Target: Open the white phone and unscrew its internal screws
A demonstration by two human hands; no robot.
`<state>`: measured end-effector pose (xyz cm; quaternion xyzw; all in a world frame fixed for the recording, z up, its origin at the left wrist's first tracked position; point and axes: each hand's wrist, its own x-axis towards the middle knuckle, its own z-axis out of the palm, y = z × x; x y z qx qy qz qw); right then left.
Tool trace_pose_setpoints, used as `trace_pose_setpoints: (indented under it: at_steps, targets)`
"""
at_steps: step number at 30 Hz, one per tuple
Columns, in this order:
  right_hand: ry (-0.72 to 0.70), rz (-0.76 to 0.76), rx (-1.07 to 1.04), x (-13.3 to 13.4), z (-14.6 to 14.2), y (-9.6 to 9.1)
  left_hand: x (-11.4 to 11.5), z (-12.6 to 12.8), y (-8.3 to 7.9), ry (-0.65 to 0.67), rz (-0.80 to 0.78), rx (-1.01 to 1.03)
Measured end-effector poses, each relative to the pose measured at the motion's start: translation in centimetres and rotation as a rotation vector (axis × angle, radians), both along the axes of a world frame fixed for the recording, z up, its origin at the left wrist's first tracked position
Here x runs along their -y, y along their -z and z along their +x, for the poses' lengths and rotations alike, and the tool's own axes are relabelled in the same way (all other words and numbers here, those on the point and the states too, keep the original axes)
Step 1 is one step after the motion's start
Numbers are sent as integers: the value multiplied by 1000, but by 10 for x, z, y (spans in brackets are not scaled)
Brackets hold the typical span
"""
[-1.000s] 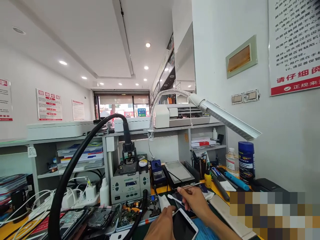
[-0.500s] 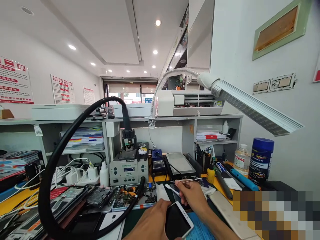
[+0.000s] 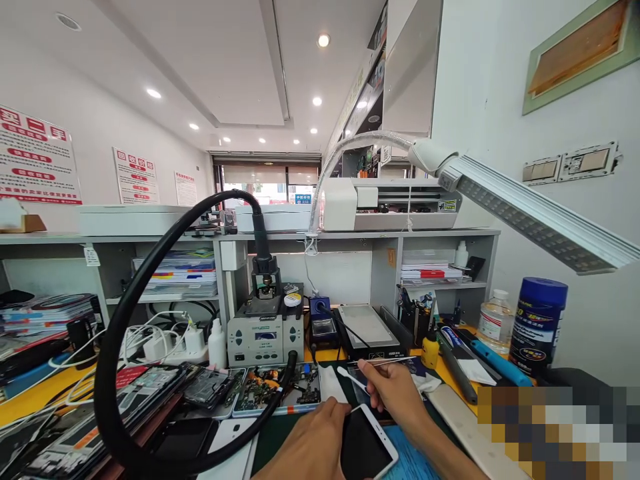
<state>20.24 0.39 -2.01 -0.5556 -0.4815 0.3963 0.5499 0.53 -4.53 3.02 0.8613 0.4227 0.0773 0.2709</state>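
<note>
A white-framed smartphone with a dark screen lies tilted at the bottom middle, its front up. My left hand grips it along the left side, fingers bent at its upper left corner. Between the thumb and fingers of my right hand is a slim white stick tool, its wider rounded end pointing up and left. The tool is above the phone's top edge; whether it touches the phone cannot be made out. Under the phone is a blue mat.
A thick black hose loops from the hot air station across the left side. Behind my hands is a tray of small parts. Opened devices are piled left. A blue-lidded can and yellow bottle stand right, below a lamp.
The whole view has swung slightly left, so everything appears farther right. Both hands keep nearly the same pose on the phone and the white stick tool.
</note>
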Motion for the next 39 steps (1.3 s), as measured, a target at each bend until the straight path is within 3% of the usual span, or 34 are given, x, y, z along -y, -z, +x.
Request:
trace_pose_setpoints:
  at_steps: [23, 33, 39]
  targets:
    - [5, -15, 28, 3, 1, -2, 4, -2, 7, -52, 4, 38]
    - [-19, -10, 13, 3, -1, -2, -9, 3, 13, 64, 80, -36]
    - [-34, -2, 10, 4, -2, -3, -6, 3, 6, 56, 52, -16]
